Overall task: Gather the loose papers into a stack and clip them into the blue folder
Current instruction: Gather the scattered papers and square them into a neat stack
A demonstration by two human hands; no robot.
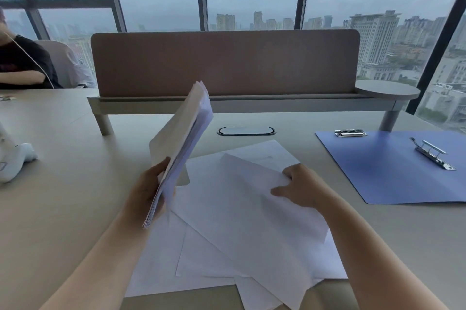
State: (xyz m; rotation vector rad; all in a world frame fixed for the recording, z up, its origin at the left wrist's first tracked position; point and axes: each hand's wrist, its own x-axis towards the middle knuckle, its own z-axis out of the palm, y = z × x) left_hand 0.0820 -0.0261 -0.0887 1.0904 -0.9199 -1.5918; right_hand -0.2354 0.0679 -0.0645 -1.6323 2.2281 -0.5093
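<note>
My left hand point(147, 190) grips a stack of white papers point(181, 138) by its lower edge and holds it tilted up above the desk. Several loose white sheets point(227, 241) lie overlapping on the desk in front of me. My right hand point(300, 187) pinches the far right edge of the top loose sheet point(242, 198). The blue folder point(385, 171) lies open and flat at the right, with a metal clip point(432, 153) on its inner face and a second metal clip point(350, 132) at its top edge.
A brown desk divider point(227, 62) on a raised shelf crosses the back of the desk point(63, 196). An oval cable grommet point(246, 131) sits behind the papers. A white object point(15, 158) lies at the left edge. Another person's arm point(20, 75) rests at the far left.
</note>
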